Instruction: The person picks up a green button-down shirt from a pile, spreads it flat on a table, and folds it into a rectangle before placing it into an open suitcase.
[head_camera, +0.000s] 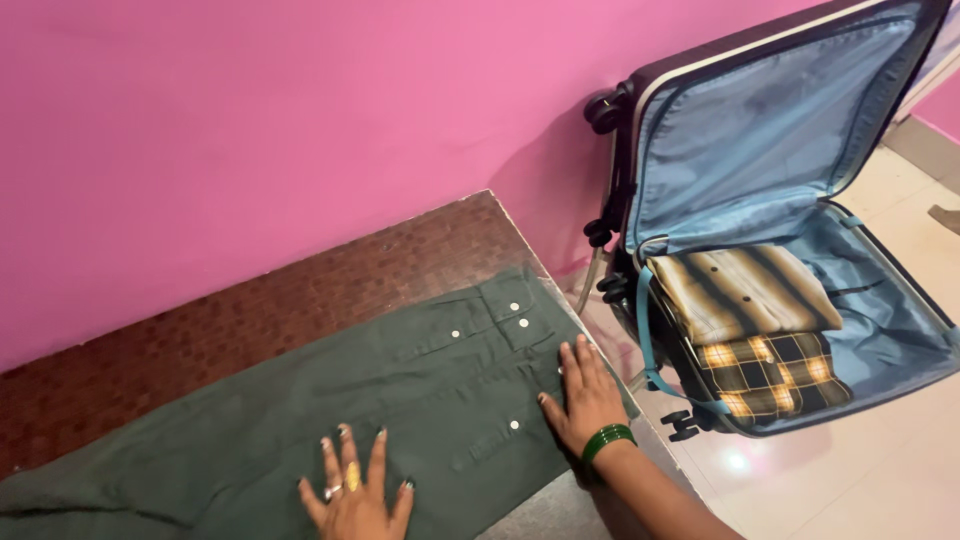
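On table (300, 290) | green shirt (300, 420) | under both hands' fingers (350, 450)

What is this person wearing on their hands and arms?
The arms are bare, with no sleeves in view. The right hand has a stack of green bangles at the wrist. The left hand wears a large gold-coloured ring and a smaller silvery ring, and its nails are painted a dark shade.

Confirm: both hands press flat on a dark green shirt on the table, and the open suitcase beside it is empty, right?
Not quite. The head view shows the suitcase holding two folded shirts. Both the left hand and right hand do press flat on the dark green shirt.
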